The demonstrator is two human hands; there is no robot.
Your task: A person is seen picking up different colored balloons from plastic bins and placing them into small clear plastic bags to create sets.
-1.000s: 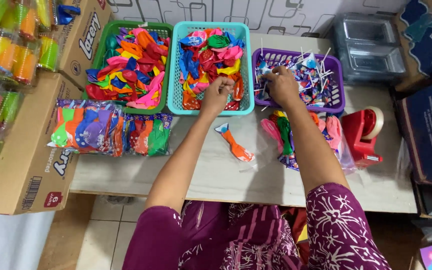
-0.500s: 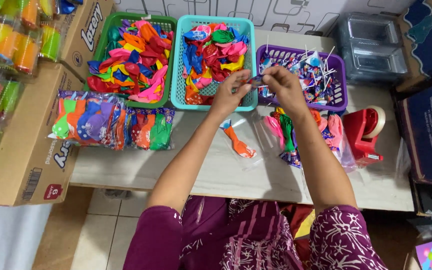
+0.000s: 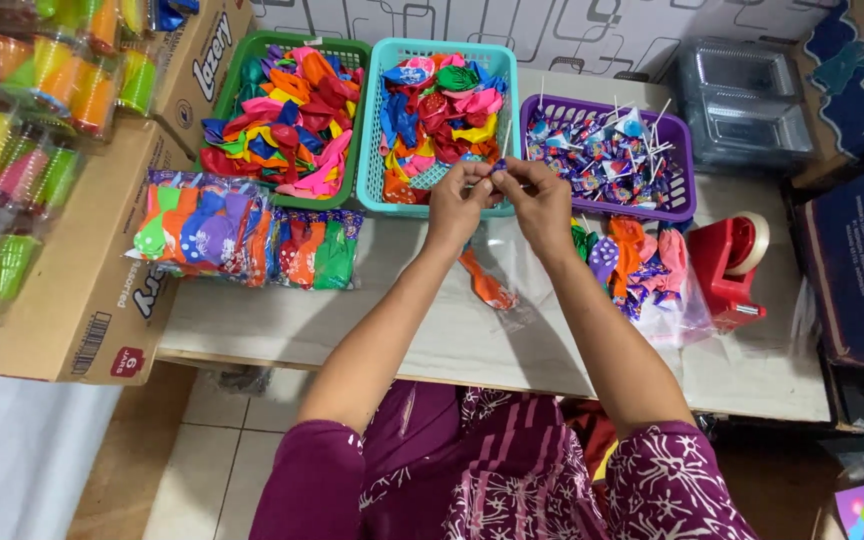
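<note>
Both hands, left (image 3: 457,200) and right (image 3: 537,195), pinch one small wrapped blue lollipop (image 3: 498,166) together; beneath them some filled clear plastic packets (image 3: 642,270) lie done, baskets beyond mostly full.

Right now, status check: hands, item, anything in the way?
Left hand and right hand pinch a small lollipop together above the table. Teal basket right behind. Nothing blocking.

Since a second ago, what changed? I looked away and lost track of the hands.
The left hand left the teal basket and the right hand left the purple basket; both drew together, fingers pinching a small purple-wrapped stick item. Baskets, packets and tape dispenser stayed put.
</note>
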